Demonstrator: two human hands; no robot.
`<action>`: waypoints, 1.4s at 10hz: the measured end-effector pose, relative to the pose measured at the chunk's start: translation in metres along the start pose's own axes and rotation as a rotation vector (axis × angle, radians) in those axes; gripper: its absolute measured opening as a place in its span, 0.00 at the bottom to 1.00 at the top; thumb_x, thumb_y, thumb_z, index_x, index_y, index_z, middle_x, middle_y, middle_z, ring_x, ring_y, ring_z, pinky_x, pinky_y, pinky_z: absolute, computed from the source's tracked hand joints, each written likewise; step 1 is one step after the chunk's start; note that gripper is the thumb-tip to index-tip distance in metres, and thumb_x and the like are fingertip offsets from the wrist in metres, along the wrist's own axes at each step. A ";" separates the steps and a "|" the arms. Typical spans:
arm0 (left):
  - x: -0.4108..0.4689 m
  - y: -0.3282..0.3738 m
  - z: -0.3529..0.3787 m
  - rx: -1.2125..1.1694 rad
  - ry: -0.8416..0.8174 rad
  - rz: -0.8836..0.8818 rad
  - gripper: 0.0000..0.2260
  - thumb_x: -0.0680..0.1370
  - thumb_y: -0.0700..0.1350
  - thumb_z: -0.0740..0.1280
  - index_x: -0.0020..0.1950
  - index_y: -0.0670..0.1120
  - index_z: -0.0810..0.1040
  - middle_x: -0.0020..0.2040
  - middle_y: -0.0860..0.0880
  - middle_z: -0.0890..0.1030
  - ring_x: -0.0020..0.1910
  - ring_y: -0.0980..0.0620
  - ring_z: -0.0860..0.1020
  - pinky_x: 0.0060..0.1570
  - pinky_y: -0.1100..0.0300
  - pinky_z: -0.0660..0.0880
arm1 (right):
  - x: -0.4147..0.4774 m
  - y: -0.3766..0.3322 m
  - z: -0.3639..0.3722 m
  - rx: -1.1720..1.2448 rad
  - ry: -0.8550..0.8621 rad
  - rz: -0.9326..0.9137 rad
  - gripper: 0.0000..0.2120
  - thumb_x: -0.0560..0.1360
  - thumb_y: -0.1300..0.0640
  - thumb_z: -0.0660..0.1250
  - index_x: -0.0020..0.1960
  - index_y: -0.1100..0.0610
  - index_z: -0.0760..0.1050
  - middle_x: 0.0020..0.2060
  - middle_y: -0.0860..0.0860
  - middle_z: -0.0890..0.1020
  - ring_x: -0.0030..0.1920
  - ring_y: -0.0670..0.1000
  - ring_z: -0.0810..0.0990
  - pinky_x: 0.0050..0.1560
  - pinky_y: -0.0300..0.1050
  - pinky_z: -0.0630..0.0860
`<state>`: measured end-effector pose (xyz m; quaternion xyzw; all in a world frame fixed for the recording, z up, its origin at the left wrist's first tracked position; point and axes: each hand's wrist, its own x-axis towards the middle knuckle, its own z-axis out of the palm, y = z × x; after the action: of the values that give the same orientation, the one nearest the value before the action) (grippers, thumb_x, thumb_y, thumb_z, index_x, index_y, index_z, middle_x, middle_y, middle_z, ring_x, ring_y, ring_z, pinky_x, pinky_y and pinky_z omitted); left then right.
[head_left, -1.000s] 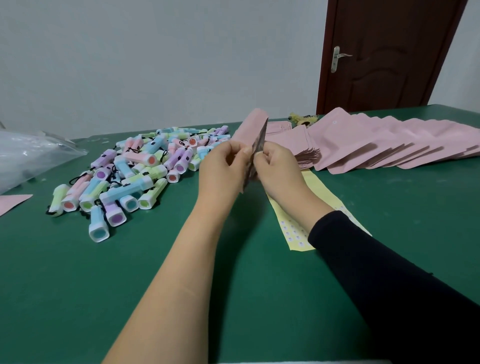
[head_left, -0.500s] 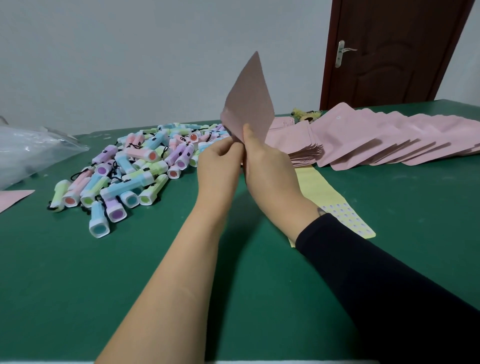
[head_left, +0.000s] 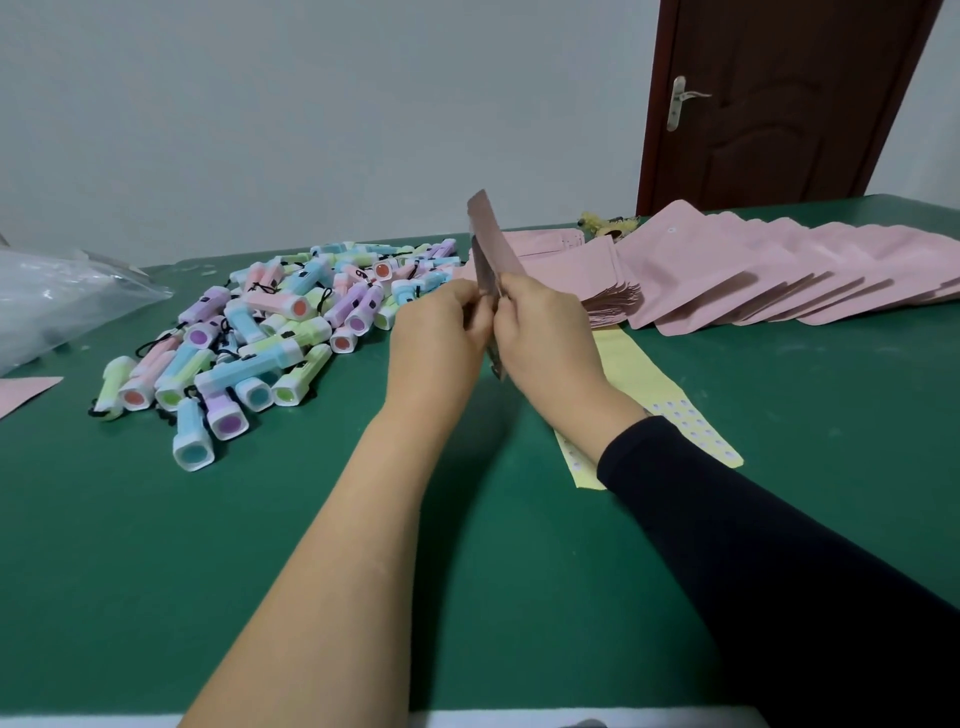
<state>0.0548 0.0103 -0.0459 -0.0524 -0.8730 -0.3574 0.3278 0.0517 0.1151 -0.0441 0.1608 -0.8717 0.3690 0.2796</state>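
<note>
a pink pouch (head_left: 486, 235) stands nearly upright above the green worktop (head_left: 156, 545), turned edge-on to the camera so that only a thin sliver of its face shows. its long axis runs from a lower corner peeking out beneath the palms up to a top edge that leans slightly left and away. it sits squarely between the two hands: the left hand (head_left: 439, 338) pinches it from the left with curled fingers, and the right hand (head_left: 548, 338), coming out of a black sleeve (head_left: 753, 545), pinches it from the right, thumbs meeting at the pouch's middle. this looks like working the two walls apart to open it, though which end is the mouth cannot be told. just left of the left hand lies a pile of small pastel flashlights (head_left: 270, 332), so that hand is the nearer one for fetching one to fill the pouch. under the right wrist lies a yellow sticker strip (head_left: 639, 379); beyond it a fanned row of pink pouches (head_left: 753, 275) stretches right. a clear plastic bag (head_left: 62, 296) sits at the far left.
</note>
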 end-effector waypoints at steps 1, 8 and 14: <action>0.001 0.000 -0.003 -0.028 -0.021 -0.020 0.14 0.79 0.42 0.64 0.33 0.45 0.71 0.26 0.53 0.67 0.27 0.54 0.63 0.28 0.66 0.62 | 0.001 0.001 -0.002 0.015 -0.003 0.018 0.10 0.78 0.64 0.57 0.48 0.63 0.77 0.37 0.59 0.77 0.39 0.60 0.71 0.36 0.47 0.57; -0.007 0.004 -0.002 0.014 -0.123 0.115 0.12 0.78 0.39 0.63 0.59 0.47 0.79 0.54 0.51 0.82 0.54 0.51 0.78 0.54 0.54 0.74 | 0.003 0.000 0.004 0.466 -0.107 0.360 0.21 0.77 0.65 0.54 0.66 0.52 0.73 0.51 0.53 0.81 0.53 0.56 0.79 0.45 0.39 0.77; -0.024 0.016 0.028 -0.331 -0.260 -0.194 0.31 0.80 0.37 0.65 0.79 0.49 0.55 0.62 0.57 0.69 0.57 0.60 0.71 0.46 0.82 0.66 | 0.008 0.007 -0.009 0.198 -0.266 0.234 0.32 0.76 0.68 0.53 0.76 0.45 0.62 0.62 0.52 0.77 0.63 0.57 0.74 0.51 0.40 0.68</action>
<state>0.0635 0.0442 -0.0658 -0.0671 -0.8381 -0.5160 0.1638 0.0452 0.1256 -0.0374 0.1322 -0.8733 0.4582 0.0998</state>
